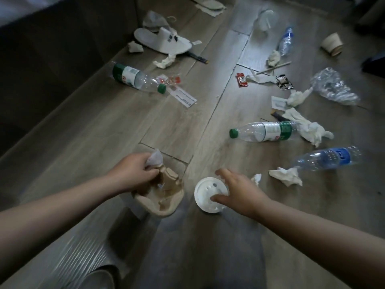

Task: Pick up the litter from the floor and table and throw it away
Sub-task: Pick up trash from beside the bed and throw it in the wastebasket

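My left hand [133, 172] grips a brown cardboard cup carrier [164, 197] by its raised middle, together with a crumpled white tissue [154, 159]. My right hand [235, 190] spreads over a round white plastic cup lid [205, 195] on the wooden floor [208, 247], with thumb and fingers curling round its right edge. Litter lies across the floor beyond: a green-capped bottle [264, 131], a second green-capped bottle [135, 78], a blue-labelled bottle [327, 158] and several crumpled tissues [285, 176].
Further off lie a white slipper [162, 41], a paper cup on its side [332, 45], a small blue bottle [286, 40], a crumpled clear plastic bag [333, 86], a red sachet [241, 79] and a printed slip [183, 97]. A dark wall [52, 59] runs along the left.
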Demonstrator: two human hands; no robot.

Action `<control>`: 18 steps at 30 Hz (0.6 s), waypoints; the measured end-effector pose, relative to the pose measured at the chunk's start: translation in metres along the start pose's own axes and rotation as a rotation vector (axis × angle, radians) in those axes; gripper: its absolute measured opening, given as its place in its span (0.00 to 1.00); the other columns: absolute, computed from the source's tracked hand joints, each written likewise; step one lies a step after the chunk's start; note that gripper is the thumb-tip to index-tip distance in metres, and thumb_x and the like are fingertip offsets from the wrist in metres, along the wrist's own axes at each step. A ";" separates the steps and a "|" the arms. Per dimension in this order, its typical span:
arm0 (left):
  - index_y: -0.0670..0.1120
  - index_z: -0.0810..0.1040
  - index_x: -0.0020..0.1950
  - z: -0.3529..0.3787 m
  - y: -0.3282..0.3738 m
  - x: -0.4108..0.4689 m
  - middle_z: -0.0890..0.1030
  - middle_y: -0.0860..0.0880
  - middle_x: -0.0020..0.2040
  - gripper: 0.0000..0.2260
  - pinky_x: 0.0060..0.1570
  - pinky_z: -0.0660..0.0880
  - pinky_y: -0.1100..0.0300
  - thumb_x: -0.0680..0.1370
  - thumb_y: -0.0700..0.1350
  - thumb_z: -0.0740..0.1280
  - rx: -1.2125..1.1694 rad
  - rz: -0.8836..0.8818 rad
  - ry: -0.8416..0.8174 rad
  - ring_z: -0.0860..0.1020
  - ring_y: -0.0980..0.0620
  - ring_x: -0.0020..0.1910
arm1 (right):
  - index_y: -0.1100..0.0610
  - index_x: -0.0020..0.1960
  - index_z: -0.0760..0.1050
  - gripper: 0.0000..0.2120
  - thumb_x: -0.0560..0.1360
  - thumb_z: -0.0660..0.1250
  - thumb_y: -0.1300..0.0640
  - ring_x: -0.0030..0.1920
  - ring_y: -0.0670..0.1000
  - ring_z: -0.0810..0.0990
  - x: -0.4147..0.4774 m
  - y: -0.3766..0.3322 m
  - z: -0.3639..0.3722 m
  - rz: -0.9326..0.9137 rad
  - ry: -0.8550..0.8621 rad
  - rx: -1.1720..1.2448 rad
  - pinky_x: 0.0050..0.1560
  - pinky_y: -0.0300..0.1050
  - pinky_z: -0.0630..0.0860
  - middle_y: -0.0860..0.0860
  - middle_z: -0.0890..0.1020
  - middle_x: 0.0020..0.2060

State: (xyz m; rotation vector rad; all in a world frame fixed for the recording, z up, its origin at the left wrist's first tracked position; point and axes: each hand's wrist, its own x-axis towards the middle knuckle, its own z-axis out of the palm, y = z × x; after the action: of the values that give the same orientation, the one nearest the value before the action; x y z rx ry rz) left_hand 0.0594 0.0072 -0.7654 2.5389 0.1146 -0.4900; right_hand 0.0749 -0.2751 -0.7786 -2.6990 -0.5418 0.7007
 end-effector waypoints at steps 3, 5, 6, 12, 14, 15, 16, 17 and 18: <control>0.49 0.73 0.40 0.008 0.007 0.003 0.76 0.51 0.38 0.06 0.35 0.67 0.58 0.75 0.47 0.68 -0.022 0.017 0.019 0.74 0.51 0.38 | 0.54 0.68 0.68 0.31 0.70 0.71 0.42 0.63 0.55 0.72 -0.011 0.018 -0.008 0.043 0.179 -0.033 0.61 0.46 0.68 0.52 0.73 0.62; 0.48 0.73 0.40 0.014 0.007 0.006 0.76 0.49 0.38 0.08 0.36 0.65 0.57 0.75 0.48 0.68 -0.007 0.008 0.036 0.74 0.49 0.39 | 0.54 0.70 0.66 0.37 0.68 0.72 0.39 0.67 0.58 0.67 -0.017 0.035 -0.011 0.149 0.218 -0.081 0.66 0.49 0.66 0.54 0.69 0.66; 0.48 0.72 0.39 0.016 0.008 0.008 0.76 0.49 0.38 0.08 0.36 0.65 0.57 0.75 0.48 0.68 -0.011 0.006 0.036 0.74 0.49 0.39 | 0.53 0.72 0.63 0.41 0.66 0.71 0.36 0.70 0.58 0.63 -0.020 0.044 -0.011 0.236 0.193 -0.068 0.68 0.50 0.64 0.56 0.65 0.69; 0.46 0.76 0.45 0.021 0.010 0.013 0.78 0.48 0.41 0.06 0.41 0.72 0.55 0.75 0.48 0.69 -0.039 0.021 0.007 0.76 0.50 0.41 | 0.54 0.77 0.51 0.51 0.65 0.69 0.31 0.76 0.60 0.50 -0.028 0.078 -0.003 0.537 0.184 0.151 0.73 0.54 0.55 0.58 0.52 0.76; 0.47 0.76 0.45 0.021 0.011 0.014 0.78 0.49 0.41 0.06 0.40 0.71 0.56 0.75 0.48 0.69 -0.038 0.020 0.006 0.76 0.50 0.41 | 0.53 0.77 0.51 0.49 0.67 0.67 0.31 0.76 0.60 0.49 -0.026 0.090 -0.010 0.528 0.237 0.049 0.74 0.55 0.53 0.58 0.52 0.76; 0.47 0.76 0.44 0.020 0.012 0.015 0.78 0.49 0.41 0.05 0.38 0.70 0.57 0.75 0.48 0.69 -0.042 0.024 0.008 0.76 0.51 0.40 | 0.53 0.77 0.51 0.49 0.67 0.67 0.31 0.76 0.60 0.48 -0.024 0.097 -0.015 0.524 0.245 0.011 0.74 0.56 0.53 0.58 0.51 0.77; 0.49 0.75 0.43 0.020 0.013 0.015 0.78 0.50 0.40 0.04 0.37 0.68 0.57 0.75 0.47 0.69 -0.048 0.025 0.004 0.75 0.52 0.39 | 0.52 0.77 0.51 0.48 0.67 0.67 0.31 0.76 0.60 0.49 -0.021 0.103 -0.021 0.528 0.238 -0.001 0.74 0.57 0.54 0.58 0.51 0.77; 0.49 0.75 0.43 0.019 0.014 0.016 0.78 0.51 0.40 0.04 0.36 0.67 0.58 0.76 0.47 0.68 -0.055 0.029 0.002 0.75 0.53 0.39 | 0.52 0.77 0.52 0.48 0.67 0.67 0.31 0.76 0.61 0.51 -0.017 0.108 -0.025 0.545 0.214 0.019 0.74 0.57 0.56 0.59 0.53 0.76; 0.49 0.76 0.43 0.019 0.015 0.016 0.78 0.51 0.40 0.03 0.36 0.67 0.58 0.76 0.47 0.68 -0.059 0.032 -0.001 0.75 0.53 0.39 | 0.52 0.77 0.54 0.48 0.67 0.68 0.31 0.75 0.61 0.53 -0.014 0.111 -0.026 0.567 0.178 0.062 0.73 0.57 0.58 0.59 0.55 0.76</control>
State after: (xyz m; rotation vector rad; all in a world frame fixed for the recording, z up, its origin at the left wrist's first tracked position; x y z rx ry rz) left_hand 0.0711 -0.0161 -0.7790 2.4789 0.0865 -0.4690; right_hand 0.1081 -0.3848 -0.7923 -2.8259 0.3008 0.5791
